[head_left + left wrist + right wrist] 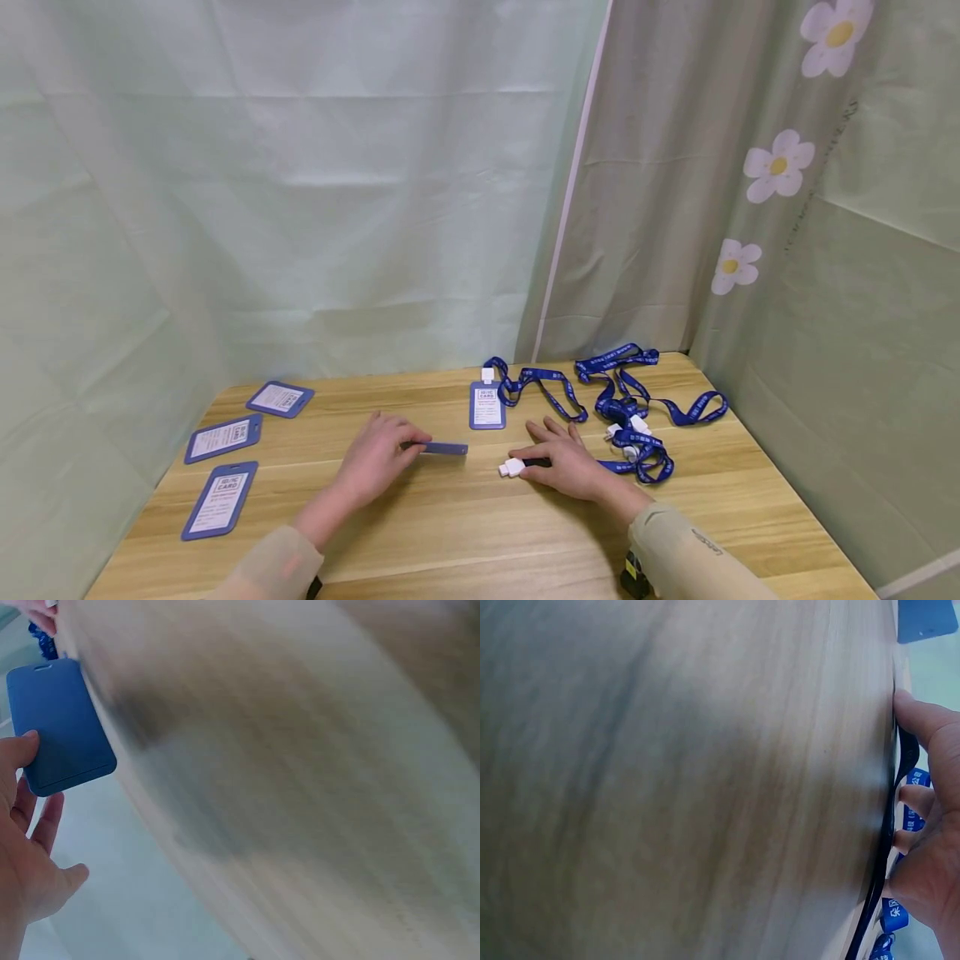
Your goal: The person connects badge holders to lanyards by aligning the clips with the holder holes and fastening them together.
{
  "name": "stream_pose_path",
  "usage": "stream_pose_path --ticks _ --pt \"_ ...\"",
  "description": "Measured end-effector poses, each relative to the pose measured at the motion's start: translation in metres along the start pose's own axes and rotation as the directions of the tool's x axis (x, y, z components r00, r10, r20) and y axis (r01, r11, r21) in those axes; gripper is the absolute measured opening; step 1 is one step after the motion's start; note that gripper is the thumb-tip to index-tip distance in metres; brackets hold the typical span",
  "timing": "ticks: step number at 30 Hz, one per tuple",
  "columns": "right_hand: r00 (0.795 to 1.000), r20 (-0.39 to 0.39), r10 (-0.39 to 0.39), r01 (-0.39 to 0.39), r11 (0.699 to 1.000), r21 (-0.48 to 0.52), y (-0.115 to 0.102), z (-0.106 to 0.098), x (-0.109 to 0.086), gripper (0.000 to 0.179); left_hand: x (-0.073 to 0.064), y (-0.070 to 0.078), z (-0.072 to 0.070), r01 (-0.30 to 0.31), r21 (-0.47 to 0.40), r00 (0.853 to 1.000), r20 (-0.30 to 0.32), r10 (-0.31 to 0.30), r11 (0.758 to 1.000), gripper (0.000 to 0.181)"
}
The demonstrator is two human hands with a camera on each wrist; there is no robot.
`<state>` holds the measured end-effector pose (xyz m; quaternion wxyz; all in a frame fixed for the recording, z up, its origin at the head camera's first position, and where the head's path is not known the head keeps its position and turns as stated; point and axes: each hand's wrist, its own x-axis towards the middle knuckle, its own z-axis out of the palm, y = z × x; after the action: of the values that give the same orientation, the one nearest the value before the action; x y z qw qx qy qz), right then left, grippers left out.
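My left hand [378, 458] pinches a blue badge holder [444, 448] by one end, raised and edge-on to the head view. In the left wrist view its plain blue side [60, 727] shows, with the thumb on it. My right hand [566, 462] is low over the table, its thumb and index finger about a lanyard's dark strap beside the white clip [512, 468]. In the right wrist view the dark strap [885, 832] runs along the tabletop past the thumb, the other fingers spread behind it. Holder and clip are apart.
Three blue badge holders with white cards [219, 500] lie at the left of the wooden table [450, 533]. A badge holder [487, 408] joined to a blue lanyard [551, 379] lies at the back middle. Several tangled lanyards [622, 408] lie at the right. Curtains stand behind.
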<state>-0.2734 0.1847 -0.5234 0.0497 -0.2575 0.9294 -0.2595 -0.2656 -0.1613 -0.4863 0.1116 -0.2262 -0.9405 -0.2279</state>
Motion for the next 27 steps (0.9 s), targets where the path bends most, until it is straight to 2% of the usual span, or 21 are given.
stream_pose_path --ticks 3,6,13,21,27 --pt "1.000 -0.003 -0.005 0.005 1.000 0.006 0.000 0.000 0.000 0.038 -0.005 -0.001 0.003 -0.039 0.047 0.999 -0.019 0.040 0.998 0.012" --pt "1.000 -0.001 -0.006 0.006 1.000 0.011 -0.001 0.000 -0.001 0.038 -0.009 0.000 0.006 -0.055 0.063 0.998 -0.009 0.055 0.997 0.011" --pt "1.000 0.001 0.003 -0.003 1.000 0.017 -0.002 -0.002 0.000 0.038 -0.021 0.001 0.015 -0.076 0.038 0.997 0.025 0.075 0.996 0.012" --pt "1.000 0.015 0.020 -0.020 1.000 0.015 -0.001 -0.001 0.000 0.038 -0.030 0.001 0.026 -0.062 0.103 0.997 0.044 0.058 0.993 0.016" --pt "1.000 0.011 0.013 -0.014 1.000 0.010 -0.001 -0.001 -0.001 0.038 -0.034 0.003 0.029 -0.080 0.148 0.996 0.060 0.072 0.986 0.016"
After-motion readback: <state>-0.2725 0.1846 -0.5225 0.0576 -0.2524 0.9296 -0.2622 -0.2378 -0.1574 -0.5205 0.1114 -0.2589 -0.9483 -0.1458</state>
